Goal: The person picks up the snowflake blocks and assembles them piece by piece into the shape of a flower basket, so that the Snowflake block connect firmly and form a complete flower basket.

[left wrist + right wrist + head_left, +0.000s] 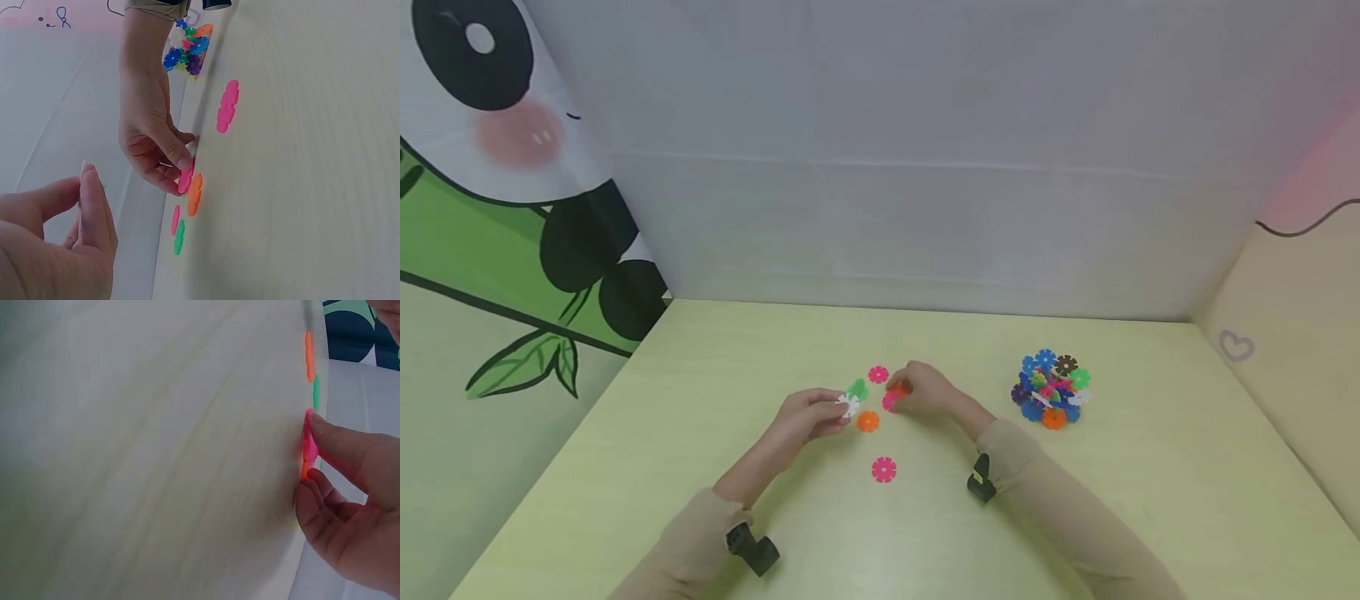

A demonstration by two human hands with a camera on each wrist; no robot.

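Observation:
My left hand (811, 417) pinches a white notched plastic snowflake disc (849, 406), which appears nearly edge-on in the left wrist view. My right hand (925, 386) has its thumb and fingers on a pink snowflake disc (310, 440) at the table surface. Part of an orange disc (305, 469) shows against that pink one by the fingertips; whether the two are joined I cannot tell. Between the hands lie a green disc (857, 388), an orange disc (868, 421) and a smaller-looking pink disc (878, 374). Nearer the body is another pink disc (883, 470).
Right of the hands stands a heap of many-coloured snowflake discs (1054, 419). The pale wooden table (715, 350) meets a white backdrop (925, 233) at its far edge. Printed panels flank it on both sides. Each wrist wears a small black camera (752, 550).

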